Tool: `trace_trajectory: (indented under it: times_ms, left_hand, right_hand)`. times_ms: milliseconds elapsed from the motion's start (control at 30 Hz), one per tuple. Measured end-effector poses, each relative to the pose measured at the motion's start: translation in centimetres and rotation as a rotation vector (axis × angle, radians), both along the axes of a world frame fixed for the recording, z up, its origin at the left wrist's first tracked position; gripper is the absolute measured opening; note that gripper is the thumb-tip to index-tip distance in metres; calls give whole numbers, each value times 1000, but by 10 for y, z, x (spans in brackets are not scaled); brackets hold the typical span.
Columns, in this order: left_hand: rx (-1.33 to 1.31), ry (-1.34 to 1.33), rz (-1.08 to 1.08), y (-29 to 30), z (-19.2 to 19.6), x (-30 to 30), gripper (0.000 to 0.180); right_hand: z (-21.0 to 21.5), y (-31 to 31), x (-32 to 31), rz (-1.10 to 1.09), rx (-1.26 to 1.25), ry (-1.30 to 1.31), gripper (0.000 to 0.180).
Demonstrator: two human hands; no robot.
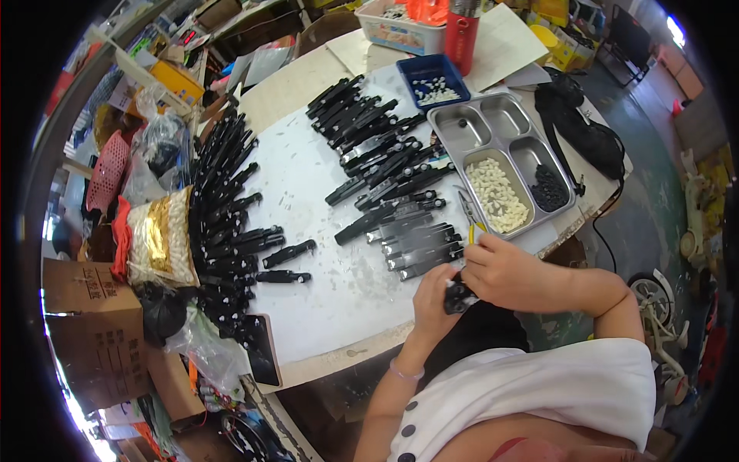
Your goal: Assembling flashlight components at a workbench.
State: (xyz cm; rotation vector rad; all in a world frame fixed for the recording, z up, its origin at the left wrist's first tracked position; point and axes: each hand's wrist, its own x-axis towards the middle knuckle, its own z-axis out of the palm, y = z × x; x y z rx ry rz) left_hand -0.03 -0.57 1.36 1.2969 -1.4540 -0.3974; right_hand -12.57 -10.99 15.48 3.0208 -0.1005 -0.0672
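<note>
White-topped work table (323, 300), grey-green floor (654, 154), cardboard boxes (92, 331), perhaps daylight at right

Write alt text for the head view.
Both hands, left hand and right hand, hold a small black part at the edge of a white work table. Rows of long black parts cover it, beside a steel compartment tray of white and black pieces.
</note>
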Motion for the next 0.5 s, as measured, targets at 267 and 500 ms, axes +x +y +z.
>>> trace_trajectory:
  times_ms: [267, 500]
  left_hand:
    - [44, 151, 32, 7, -18, 0, 70]
    - [44, 122, 39, 6, -13, 2, 58]
  right_hand:
    - [-5, -14, -5, 69, 119, -271, 11]
    - [-1, -14, 0, 72, 26, -217, 15]
